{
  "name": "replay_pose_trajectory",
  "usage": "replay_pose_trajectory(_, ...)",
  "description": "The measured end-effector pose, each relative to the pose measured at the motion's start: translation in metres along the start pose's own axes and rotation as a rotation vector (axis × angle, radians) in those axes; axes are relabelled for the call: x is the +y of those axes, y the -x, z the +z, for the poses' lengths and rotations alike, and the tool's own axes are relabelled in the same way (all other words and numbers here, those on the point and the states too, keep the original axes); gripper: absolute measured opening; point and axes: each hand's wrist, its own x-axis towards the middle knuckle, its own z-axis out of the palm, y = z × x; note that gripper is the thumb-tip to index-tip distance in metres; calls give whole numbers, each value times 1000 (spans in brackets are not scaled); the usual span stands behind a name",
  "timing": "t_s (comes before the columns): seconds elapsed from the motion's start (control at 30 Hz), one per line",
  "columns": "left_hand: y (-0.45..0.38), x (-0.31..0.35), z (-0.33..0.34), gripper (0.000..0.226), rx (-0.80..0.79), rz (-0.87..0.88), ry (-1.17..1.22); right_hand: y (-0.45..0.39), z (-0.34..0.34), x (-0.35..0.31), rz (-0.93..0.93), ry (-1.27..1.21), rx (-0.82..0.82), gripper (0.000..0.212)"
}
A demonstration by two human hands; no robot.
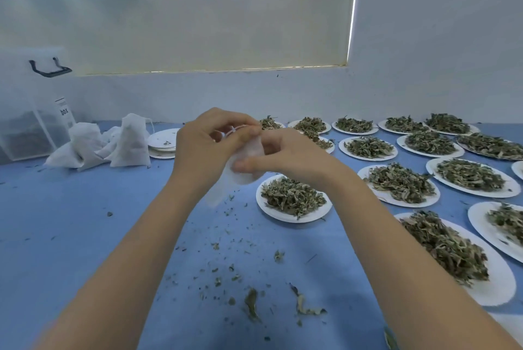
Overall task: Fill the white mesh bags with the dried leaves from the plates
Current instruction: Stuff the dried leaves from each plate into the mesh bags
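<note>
Head view, blue worktop. Both hands are raised over its centre, together on one white mesh bag.

Left hand: fingers curled, thumb and fingertips pinching the bag's top edge, where a thin drawstring shows. Right hand: fingers curled over the bag's upper right side, thumb laid across its front, gripping it. The bag hangs limp below the hands, lower corner trailing toward 7 o'clock. Its contents cannot be made out.

Plate of dried leaves sits just beside the hands at 4 o'clock, below the right wrist, piled full. More white plates heaped with dried leaves spread from 1 to 4 o'clock in rows reaching the right edge of the frame.

Stack of bare plates at 10 o'clock of the hands, a few leaf crumbs on the top one. Further toward 9 o'clock, a cluster of filled mesh bags, some upright, some slumped. Beyond them, at the far left against the wall, a clear storage box with a dark handle.

Loose leaf fragments are scattered on the worktop at 6 o'clock, between the forearms.
</note>
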Motion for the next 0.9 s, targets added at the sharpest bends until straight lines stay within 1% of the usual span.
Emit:
replay_pose_trajectory(0.1, -4, -5, -3, 19, -22, 36, -61, -5, 7, 6, -16, 59, 70, 22)
replay_pose_trajectory(0.17, -4, -8, -2, 20, -28, 76, -133, -8, 10, 9, -22, 100, 88, 23)
replay_pose_trajectory(0.23, -3, -9, 0, 13, -20, 143, -230, -11, 10, 15, 0, 97, 110, 26)
replay_pose_trajectory(0.3, -2, -11, 5, 7, -10, 226, -374, -14, 10, 23, 40, 92, 96, 24)
replay_pose_trajectory(0.37, -1, -14, 12, 12, -8, 290, -495, -14, 11, 31, 77, 57, 71, 18)
replay_pose_trajectory(0.43, 0, -17, 20, 14, -28, 281, -524, -13, 11, 38, 116, -29, 77, 12)
replay_pose_trajectory(0.5, 3, -24, 28, 17, -77, 219, -520, -13, 7, 48, 184, -148, 96, 10)
replay_pose_trajectory(0.6, 11, -37, 39, 37, -224, 134, -526, -14, 5, 59, 285, -313, 87, 11)
replay_pose_trajectory(0.7, 21, -44, 46, 59, -373, 88, -433, -17, 1, 65, 341, -370, 143, 19)
replay_pose_trajectory(0.77, 25, -50, 50, 73, -412, 136, -463, -18, -1, 68, 350, -400, 166, 20)
replay_pose_trajectory(0.83, 29, -57, 58, 86, -428, 162, -551, -18, -2, 70, 341, -432, 135, 16)
replay_pose_trajectory(0.87, 31, -59, 62, 87, -407, 172, -591, -17, -2, 70, 339, -438, 112, 14)
replay_pose_trajectory(0.9, 31, -62, 66, 80, -363, 193, -627, -16, -2, 71, 338, -446, 82, 14)
